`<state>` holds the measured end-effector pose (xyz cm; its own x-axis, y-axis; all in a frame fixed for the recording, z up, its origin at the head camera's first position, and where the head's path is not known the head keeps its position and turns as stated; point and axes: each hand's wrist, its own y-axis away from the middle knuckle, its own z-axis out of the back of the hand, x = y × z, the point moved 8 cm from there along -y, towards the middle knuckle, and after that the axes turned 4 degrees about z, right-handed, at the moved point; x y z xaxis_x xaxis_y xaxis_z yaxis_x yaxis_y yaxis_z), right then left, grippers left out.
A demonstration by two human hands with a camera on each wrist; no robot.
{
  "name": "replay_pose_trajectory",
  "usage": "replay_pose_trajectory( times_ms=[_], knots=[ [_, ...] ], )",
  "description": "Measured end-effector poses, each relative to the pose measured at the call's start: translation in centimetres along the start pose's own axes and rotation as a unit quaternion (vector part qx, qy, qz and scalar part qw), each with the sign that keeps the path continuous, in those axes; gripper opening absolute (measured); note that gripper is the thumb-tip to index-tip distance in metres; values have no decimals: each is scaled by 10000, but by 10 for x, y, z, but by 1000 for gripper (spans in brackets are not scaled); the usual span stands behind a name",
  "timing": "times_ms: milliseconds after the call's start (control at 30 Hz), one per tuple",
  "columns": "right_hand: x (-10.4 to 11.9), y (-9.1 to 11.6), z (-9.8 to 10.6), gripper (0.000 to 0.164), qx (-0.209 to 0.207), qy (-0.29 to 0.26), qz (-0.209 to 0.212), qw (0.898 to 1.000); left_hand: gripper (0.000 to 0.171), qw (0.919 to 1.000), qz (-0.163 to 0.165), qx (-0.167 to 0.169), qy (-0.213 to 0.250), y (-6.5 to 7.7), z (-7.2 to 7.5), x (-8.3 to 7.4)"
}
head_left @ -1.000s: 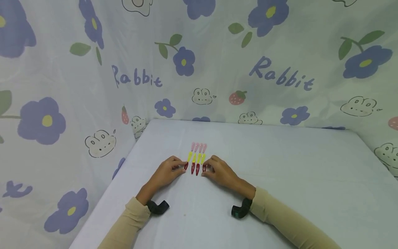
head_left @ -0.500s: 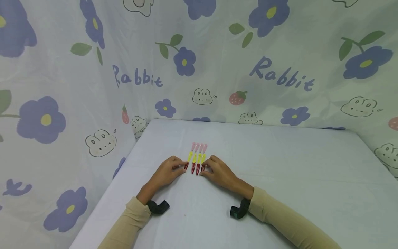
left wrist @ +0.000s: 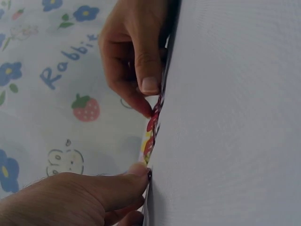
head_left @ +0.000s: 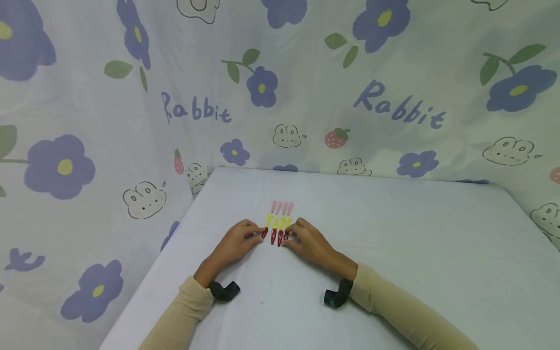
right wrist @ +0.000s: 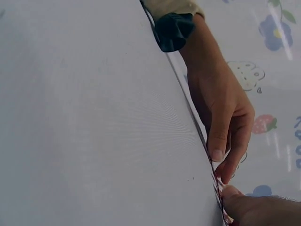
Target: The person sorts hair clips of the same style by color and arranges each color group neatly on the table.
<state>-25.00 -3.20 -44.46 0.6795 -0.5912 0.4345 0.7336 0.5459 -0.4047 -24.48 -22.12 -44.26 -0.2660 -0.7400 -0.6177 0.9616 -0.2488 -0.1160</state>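
Note:
Small drop-shaped hair clips lie in three short rows on the white table: pink clips (head_left: 279, 207) at the back, yellow clips (head_left: 275, 222) in the middle, red clips (head_left: 273, 236) in front. My left hand (head_left: 236, 241) pinches the leftmost red clip (head_left: 264, 233) between thumb and finger. At the other end of that row, my right hand (head_left: 309, 244) holds the rightmost red clip (head_left: 286, 236), which its fingers partly cover. Between the hands another red clip (head_left: 280, 238) lies untouched. In the left wrist view the table's surface hides most of the clips, seen edge-on.
The white cloth-covered table (head_left: 393, 253) stretches far to the right. Behind and at the left hangs a curtain (head_left: 306, 97) printed with flowers, rabbits and strawberries. A black curved wrist mount (head_left: 225, 291) sits on the left wrist and a matching mount (head_left: 338, 294) on the right.
My right hand has shifted slightly left with the rightmost red clip, closing its gap to the neighbouring red clip. The left hand stays nearly in place; the whole view drifts a little.

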Motion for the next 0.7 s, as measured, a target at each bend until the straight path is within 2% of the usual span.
replay_pose_trajectory(
  times_ms=[400, 600, 700],
  knots=[
    [1, -1, 0, 31, -29, 14, 41, 10000, 27, 9996, -161, -219, -105, -1, 2, 0],
    [-4, -2, 1, 26, -125, -332, -159, 9992, 24, 9994, -148, -302, -101, -2, 4, 1],
    [-9, -3, 3, 24, -83, -743, -379, 9965, 23, 9994, -141, -323, -61, -3, 4, 1]
  ],
)
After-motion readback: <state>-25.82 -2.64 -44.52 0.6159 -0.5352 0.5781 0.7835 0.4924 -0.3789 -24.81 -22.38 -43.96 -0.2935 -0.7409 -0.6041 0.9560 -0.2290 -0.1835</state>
